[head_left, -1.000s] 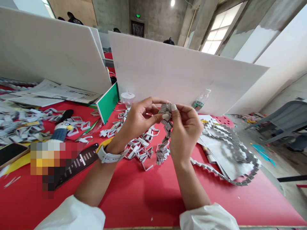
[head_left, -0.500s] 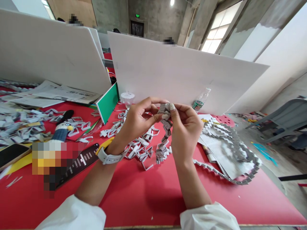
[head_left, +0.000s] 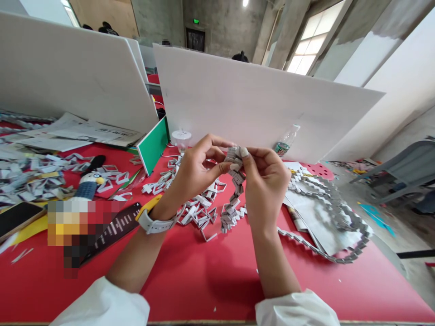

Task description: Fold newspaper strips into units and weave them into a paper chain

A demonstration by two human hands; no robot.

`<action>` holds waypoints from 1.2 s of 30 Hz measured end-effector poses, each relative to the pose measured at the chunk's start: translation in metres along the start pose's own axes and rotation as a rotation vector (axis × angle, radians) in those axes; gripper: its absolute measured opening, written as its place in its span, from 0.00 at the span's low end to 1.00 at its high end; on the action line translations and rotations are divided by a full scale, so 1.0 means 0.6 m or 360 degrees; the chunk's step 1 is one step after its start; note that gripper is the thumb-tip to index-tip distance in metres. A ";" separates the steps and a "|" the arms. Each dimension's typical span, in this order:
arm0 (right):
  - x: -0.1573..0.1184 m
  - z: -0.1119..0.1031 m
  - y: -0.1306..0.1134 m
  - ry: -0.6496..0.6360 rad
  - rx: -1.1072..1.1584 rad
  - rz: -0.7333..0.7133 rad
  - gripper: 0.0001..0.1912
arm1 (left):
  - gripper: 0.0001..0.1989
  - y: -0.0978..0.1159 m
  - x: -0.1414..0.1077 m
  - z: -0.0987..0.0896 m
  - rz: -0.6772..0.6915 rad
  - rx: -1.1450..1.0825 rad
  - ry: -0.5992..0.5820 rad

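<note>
A chain of folded grey-and-white paper pieces (head_left: 237, 189) hangs from between my two hands down to the red table (head_left: 190, 280). My left hand (head_left: 202, 165) pinches the chain's upper end from the left, thumb and fingers closed on it. From the right, my right hand (head_left: 263, 181) grips the same end, its thumb pressed on top close to my left fingertips. Loose folded paper strips (head_left: 200, 210) lie on the table below and behind my left hand. The exact fold between the fingertips is partly hidden.
On the right, a long paper chain (head_left: 340, 259) curls over sheets of paper (head_left: 316, 217). A bottle (head_left: 282, 147) and lidded cup (head_left: 181, 139) stand before a white panel (head_left: 258, 104). At left are a phone (head_left: 18, 219), knitted doll (head_left: 86, 186) and green board (head_left: 152, 145).
Both hands keep their hold on the chain with almost no movement. My right hand sits very slightly farther right, and the view has shifted a little.
</note>
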State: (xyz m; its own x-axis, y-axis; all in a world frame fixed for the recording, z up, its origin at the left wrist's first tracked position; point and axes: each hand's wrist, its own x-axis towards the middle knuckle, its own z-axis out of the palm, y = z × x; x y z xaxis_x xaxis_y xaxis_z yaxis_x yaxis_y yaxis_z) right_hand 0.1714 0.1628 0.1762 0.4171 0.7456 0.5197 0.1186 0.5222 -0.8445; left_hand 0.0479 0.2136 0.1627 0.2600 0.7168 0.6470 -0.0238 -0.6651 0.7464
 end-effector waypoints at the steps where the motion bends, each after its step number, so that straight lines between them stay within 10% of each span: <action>1: -0.002 0.002 0.000 0.0020 -0.0017 -0.0033 0.03 | 0.21 -0.004 0.001 -0.001 -0.0020 -0.0040 -0.0014; 15: 0.017 -0.018 -0.003 -0.0363 -0.0133 0.0108 0.06 | 0.19 -0.034 0.007 -0.019 -0.0110 -0.0171 -0.0185; 36: 0.014 -0.017 0.003 -0.0298 -0.0268 0.0129 0.03 | 0.19 -0.033 0.003 -0.013 -0.0162 -0.0272 -0.0234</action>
State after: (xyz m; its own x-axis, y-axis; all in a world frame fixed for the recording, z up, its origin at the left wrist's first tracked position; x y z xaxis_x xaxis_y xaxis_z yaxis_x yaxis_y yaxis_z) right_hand 0.1844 0.1660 0.1776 0.2592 0.8540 0.4511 0.2462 0.3932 -0.8859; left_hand 0.0416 0.2296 0.1506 0.4068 0.7316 0.5470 -0.1500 -0.5372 0.8300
